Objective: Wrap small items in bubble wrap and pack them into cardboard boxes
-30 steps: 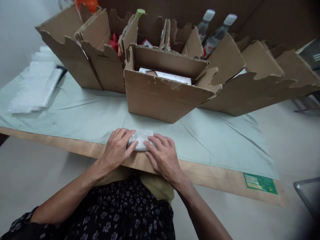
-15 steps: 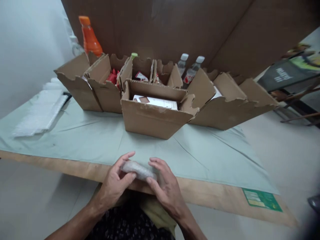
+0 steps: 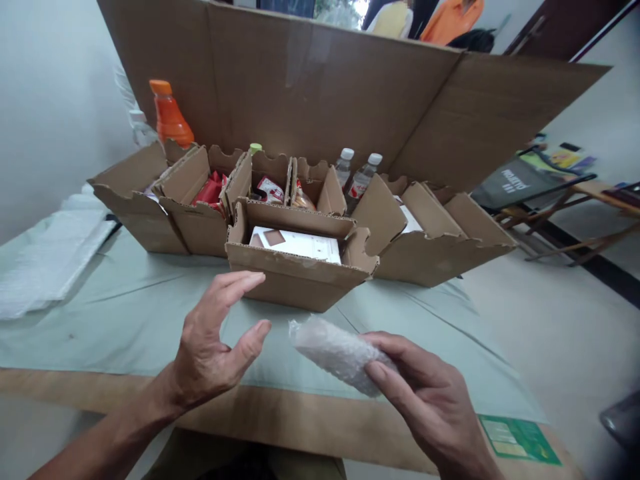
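A bubble-wrapped bundle (image 3: 335, 350) is held by its right end in my right hand (image 3: 425, 393), between thumb and fingers. What lies inside the wrap cannot be made out. My left hand (image 3: 215, 340) is raised to the left of the bundle, fingers and thumb apart, touching nothing. Just beyond both hands stands a small cardboard bin (image 3: 295, 277) with a white box (image 3: 305, 247) in it.
Behind is a row of cardboard bins (image 3: 440, 250), some holding red packets (image 3: 211, 190). An orange bottle (image 3: 173, 120) and clear bottles (image 3: 361, 183) stand at the back before a cardboard screen (image 3: 320, 87). Bubble-wrap sheets (image 3: 55, 257) lie left on the green cloth (image 3: 165, 300).
My left hand has let go of the bundle and moved up and left. My right hand has carried the bundle forward and to the right. The view has tilted up, showing people beyond the screen.
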The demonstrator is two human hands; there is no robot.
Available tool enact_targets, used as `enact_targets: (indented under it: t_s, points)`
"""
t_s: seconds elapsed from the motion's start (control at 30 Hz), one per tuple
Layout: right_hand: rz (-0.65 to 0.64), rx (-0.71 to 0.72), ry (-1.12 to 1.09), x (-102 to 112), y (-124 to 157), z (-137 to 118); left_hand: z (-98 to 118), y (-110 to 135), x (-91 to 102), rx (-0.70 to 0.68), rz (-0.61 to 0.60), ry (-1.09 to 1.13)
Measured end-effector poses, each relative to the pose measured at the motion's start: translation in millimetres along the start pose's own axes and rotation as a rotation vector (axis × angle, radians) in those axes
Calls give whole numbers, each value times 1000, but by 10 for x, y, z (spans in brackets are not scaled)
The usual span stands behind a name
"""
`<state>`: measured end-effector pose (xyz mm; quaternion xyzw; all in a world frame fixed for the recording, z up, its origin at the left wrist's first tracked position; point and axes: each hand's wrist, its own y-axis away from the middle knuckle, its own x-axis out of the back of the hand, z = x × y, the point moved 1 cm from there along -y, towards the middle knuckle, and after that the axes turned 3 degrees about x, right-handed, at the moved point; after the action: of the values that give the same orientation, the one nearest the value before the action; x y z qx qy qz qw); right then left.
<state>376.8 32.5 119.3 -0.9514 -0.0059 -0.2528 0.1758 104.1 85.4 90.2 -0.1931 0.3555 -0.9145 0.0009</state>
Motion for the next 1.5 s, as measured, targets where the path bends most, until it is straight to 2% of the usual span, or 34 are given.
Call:
enact_targets:
  t_s: [0.07, 0.13, 0.2, 0.27, 0.33, 0.43, 0.5, 0.63, 0.77, 0.87, 1.07, 1.2, 1.27, 1.33, 1.43, 1.5]
  points:
    - [-38, 1, 21, -49, -78, 11, -14, -41, -46, 10, 12, 47]
    - [-58, -23, 23, -171, -114, 79, -76, 51, -121, 100, 17, 126]
    - [-39, -60, 7, -327, -126, 183, -169, 234, -201, 309, 42, 255]
    - [3, -90, -35, -509, -134, 289, -249, 448, -267, 600, 66, 412]
    - [7, -93, -84, -722, -145, 365, -276, 624, -306, 829, 19, 552]
    - [-123, -10, -114, -1051, -150, 383, -242, 729, -276, 979, -76, 670]
    - [-164, 55, -105, -1208, -138, 353, -224, 715, -194, 1025, -37, 699]
    - [-137, 109, -99, -1341, -124, 285, -273, 690, -14, 1028, 96, 750]
    - [-189, 110, -96, -1414, -163, 219, -380, 796, 63, 1014, 126, 778]
    - [-180, 118, -104, -1485, -223, 162, -437, 856, 125, 1003, 120, 771]
    - [-209, 127, -124, -1602, -348, 70, -512, 834, 321, 925, 35, 791]
    - [-254, 95, -152, -1644, -377, 97, -638, 909, 362, 951, 51, 808]
    - [-232, 89, -165, -1645, -375, 139, -718, 897, 400, 983, 105, 769]
    - [-193, 89, -162, -1639, -371, 196, -803, 794, 484, 992, 218, 685]
    - [-181, 102, -115, -1659, -364, 304, -958, 524, 683, 933, 370, 575]
    - [-186, 139, -66, -1698, -339, 384, -1088, 379, 862, 894, 430, 414]
